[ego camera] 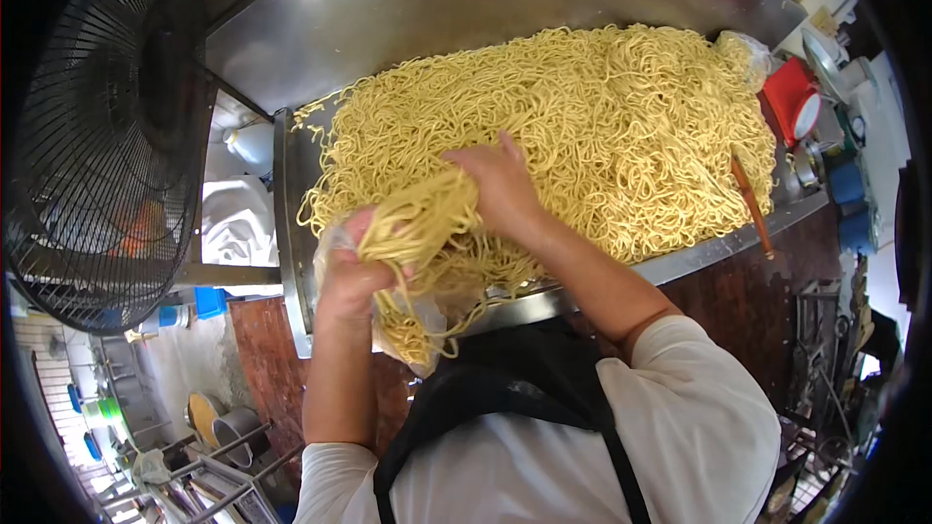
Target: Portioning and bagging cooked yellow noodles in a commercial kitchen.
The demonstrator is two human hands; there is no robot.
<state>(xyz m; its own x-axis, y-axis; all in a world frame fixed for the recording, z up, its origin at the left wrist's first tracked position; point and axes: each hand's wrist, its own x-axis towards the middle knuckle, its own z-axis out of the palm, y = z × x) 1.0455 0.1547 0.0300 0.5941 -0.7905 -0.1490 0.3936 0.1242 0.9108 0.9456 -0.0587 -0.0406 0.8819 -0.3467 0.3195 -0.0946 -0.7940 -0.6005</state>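
Note:
My left hand (pixel 357 276) grips a clear plastic bag (pixel 429 320) at the near left of the metal table. Noodles fill the lower part of the bag, and some strands trail over its mouth. A loose bundle of yellow noodles (pixel 419 222) spans from the left hand to the palm side of my right hand (pixel 502 185). The right hand touches this bundle above the heap; its palm is hidden, so its grip cannot be told. Beneath and beyond both hands spreads a large heap of thick yellow noodles (pixel 582 116).
A metal backboard (pixel 466 0) rises behind the heap. At left stands a caged fan (pixel 109 138) close to the table. A wooden-looking stick (pixel 750 204) leans across the right front edge. A red dial scale (pixel 790 98) and a noodle-filled bag (pixel 746 58) stand at the right end.

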